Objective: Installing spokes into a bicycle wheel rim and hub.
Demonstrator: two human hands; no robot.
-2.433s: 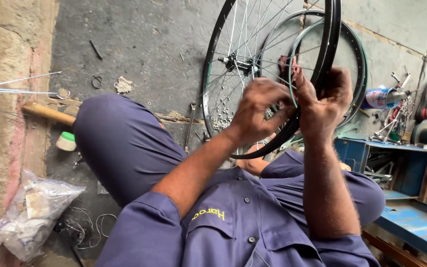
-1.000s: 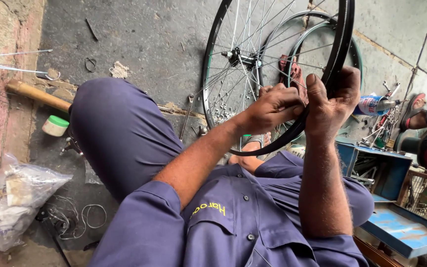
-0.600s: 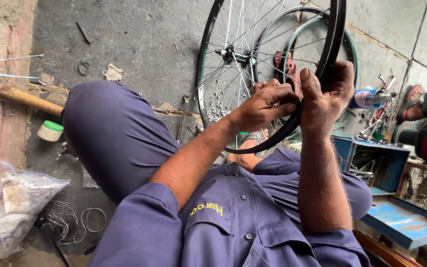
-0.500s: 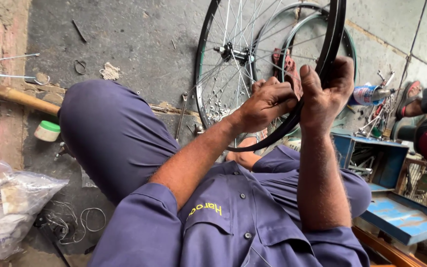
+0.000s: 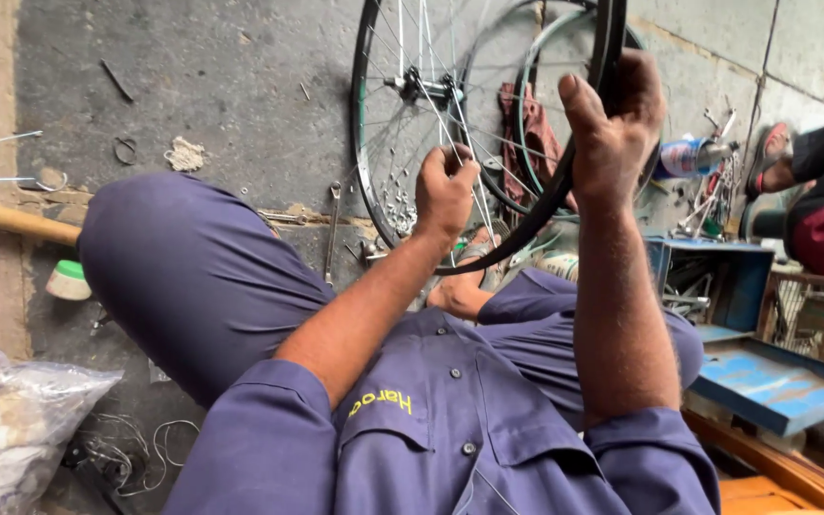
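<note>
Black-rimmed, silver-spoked bicycle wheel, upright: right hand fingers wrapped round its rim, left hand fingers pinching a spoke.

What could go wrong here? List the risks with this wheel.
1. The left hand pinches among the thin spokes; a slip might nick fingers.
2. The right hand alone grips the rim; the wheel could twist or drop.
3. Loose wire and a wrench lie on the floor by the knee: easy to snag.
</note>
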